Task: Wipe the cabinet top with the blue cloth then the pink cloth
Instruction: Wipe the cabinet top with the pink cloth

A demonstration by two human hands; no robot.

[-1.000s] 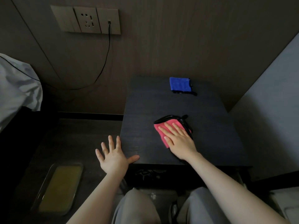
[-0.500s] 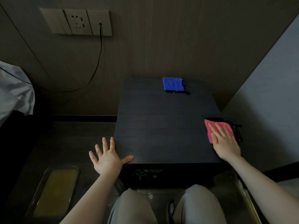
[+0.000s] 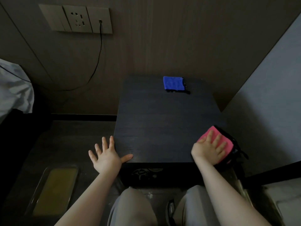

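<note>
**Wiping with the pink cloth, near right corner**

Pressing the pink cloth (image 3: 225,141) flat under straight fingers of the right hand (image 3: 210,148), at the cabinet top (image 3: 159,124) near-right corner, perhaps partly over the edge. Second step in hand, judging by the blue cloth (image 3: 173,83), folded at the back. Next: sweeping back left. Left hand (image 3: 106,156) spread, holding nothing, thumb at the front-left edge.

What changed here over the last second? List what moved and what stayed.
The right hand, pressing flat, slid the pink cloth from the cabinet top's front middle to its right front corner. The blue cloth stayed at the back; the left hand stayed spread at the left front corner.
</note>
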